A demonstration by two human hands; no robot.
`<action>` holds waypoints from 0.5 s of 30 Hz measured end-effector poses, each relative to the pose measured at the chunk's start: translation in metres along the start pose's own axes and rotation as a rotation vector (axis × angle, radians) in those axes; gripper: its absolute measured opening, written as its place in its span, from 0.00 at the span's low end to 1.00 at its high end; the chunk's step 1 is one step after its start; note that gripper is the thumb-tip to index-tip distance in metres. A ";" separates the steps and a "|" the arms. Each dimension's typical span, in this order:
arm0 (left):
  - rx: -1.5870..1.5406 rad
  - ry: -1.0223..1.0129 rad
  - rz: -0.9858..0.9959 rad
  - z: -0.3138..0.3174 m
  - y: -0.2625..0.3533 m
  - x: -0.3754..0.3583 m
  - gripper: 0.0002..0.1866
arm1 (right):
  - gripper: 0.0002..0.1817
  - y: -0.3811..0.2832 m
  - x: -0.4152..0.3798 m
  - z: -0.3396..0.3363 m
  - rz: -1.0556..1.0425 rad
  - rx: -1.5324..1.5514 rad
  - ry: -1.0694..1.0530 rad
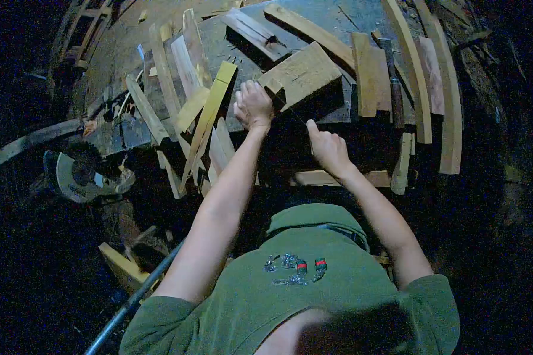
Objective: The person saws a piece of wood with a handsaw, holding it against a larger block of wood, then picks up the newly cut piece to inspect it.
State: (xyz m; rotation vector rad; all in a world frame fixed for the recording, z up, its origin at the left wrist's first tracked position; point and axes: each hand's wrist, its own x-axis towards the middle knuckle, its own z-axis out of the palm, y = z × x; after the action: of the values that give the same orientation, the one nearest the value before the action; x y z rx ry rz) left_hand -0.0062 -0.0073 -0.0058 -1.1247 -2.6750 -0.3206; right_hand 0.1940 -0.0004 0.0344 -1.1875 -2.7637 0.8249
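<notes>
My left hand [254, 105] is closed at the left side of a large squared wooden block [305, 70] on the workbench, its fingers curled round a small piece of wood [275, 87] that shows beside the knuckles. My right hand [330, 149] is closed in front of the bench edge, thumb up along a thin dark tool [296, 115]. This tool slants from the right fist up to the small piece, crossing the front of the block. Its handle is hidden in the fist, and I cannot tell its kind.
Yellowish wooden strips [210, 109] lean over the bench's left front edge. A chisel-like tool [395, 89] with a dark handle lies right, among boards [370, 74] and long curved strips [450, 118]. A circular saw [77, 177] stands lower left. A blue-grey pipe [139, 296] runs beside my left arm.
</notes>
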 end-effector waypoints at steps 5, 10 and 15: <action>0.033 -0.004 -0.013 -0.001 0.002 -0.001 0.10 | 0.12 -0.021 0.061 0.017 -0.032 0.023 0.055; 0.019 -0.008 -0.052 -0.001 0.004 -0.002 0.09 | 0.09 -0.018 0.047 0.011 -0.048 0.012 0.106; 0.054 -0.004 -0.032 -0.001 0.003 -0.001 0.10 | 0.06 -0.007 0.002 0.003 0.000 -0.060 -0.012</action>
State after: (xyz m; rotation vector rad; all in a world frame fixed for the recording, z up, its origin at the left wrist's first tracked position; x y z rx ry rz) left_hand -0.0039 -0.0063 -0.0048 -1.0690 -2.6902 -0.2505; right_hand 0.1867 -0.0046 0.0349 -1.1959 -2.8172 0.7573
